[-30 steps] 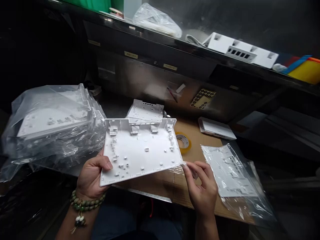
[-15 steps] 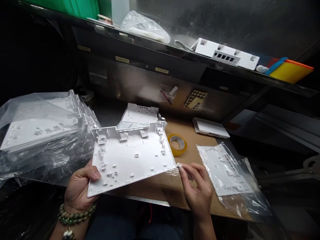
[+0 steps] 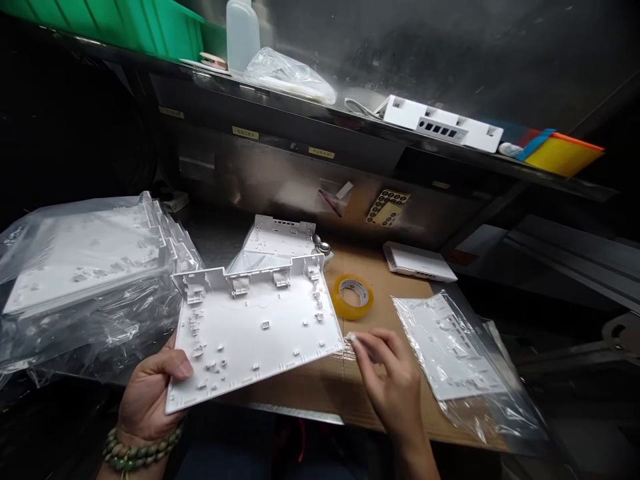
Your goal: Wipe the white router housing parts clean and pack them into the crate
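Observation:
My left hand (image 3: 150, 393) grips the near left corner of a white plastic housing panel (image 3: 255, 327), thumb on its inner face, holding it tilted above the bench. The panel's inside, with clips and small posts, faces up. My right hand (image 3: 390, 383) is just off the panel's near right corner, thumb and forefinger pinched on a tiny white piece (image 3: 351, 338). A green bead bracelet (image 3: 137, 453) circles my left wrist.
A stack of bagged white panels (image 3: 85, 267) lies at left. Another white housing (image 3: 283, 237) sits behind the held panel. Yellow tape roll (image 3: 353, 295), a flat white box (image 3: 417, 262) and a bagged panel (image 3: 453, 347) rest on cardboard (image 3: 395, 293). A shelf above carries a white casing (image 3: 440, 123) and green bins (image 3: 125, 23).
The held panel and both hands sit lower and further left in view. My right hand stays pinched at the panel's right corner.

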### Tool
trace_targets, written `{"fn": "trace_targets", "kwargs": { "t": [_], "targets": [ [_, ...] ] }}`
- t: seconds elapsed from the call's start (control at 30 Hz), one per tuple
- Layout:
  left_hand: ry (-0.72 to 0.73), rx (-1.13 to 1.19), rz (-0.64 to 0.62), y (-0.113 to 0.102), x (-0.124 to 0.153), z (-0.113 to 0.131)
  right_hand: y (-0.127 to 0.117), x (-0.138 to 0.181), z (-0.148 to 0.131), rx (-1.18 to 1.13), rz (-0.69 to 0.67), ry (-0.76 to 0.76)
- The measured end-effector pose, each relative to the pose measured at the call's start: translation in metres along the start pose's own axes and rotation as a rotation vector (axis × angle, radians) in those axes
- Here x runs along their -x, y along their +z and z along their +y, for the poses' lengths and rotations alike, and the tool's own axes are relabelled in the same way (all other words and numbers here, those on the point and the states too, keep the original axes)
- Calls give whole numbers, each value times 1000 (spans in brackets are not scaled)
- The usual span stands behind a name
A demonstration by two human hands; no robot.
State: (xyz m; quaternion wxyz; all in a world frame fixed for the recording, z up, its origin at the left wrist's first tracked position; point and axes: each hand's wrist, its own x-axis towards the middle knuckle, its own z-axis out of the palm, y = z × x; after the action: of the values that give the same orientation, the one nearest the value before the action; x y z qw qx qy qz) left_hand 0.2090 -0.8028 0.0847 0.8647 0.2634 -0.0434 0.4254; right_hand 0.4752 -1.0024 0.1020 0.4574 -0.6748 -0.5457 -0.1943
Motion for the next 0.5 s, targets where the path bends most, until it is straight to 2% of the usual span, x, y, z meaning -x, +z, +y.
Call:
{"fn": "trace_targets", "kwargs": {
  "t": [0.13, 0.23, 0.3, 0.37, 0.5],
  "targets": [
    [-153, -158, 189, -11, 12, 5, -4, -20, 0, -42, 116, 82],
    [-203, -305, 326, -14, 22, 5, -2, -37, -13, -103, 218, 68],
    [-225, -357, 408, -11, 27, 2, 2, -46, -22, -136, 236, 51],
    [-242, -385, 450, -7, 32, -1, 7, -52, -27, -160, 229, 48],
    [-238, -394, 438, -2, 36, -6, 13, -54, -29, -168, 238, 57]
  ]
}}
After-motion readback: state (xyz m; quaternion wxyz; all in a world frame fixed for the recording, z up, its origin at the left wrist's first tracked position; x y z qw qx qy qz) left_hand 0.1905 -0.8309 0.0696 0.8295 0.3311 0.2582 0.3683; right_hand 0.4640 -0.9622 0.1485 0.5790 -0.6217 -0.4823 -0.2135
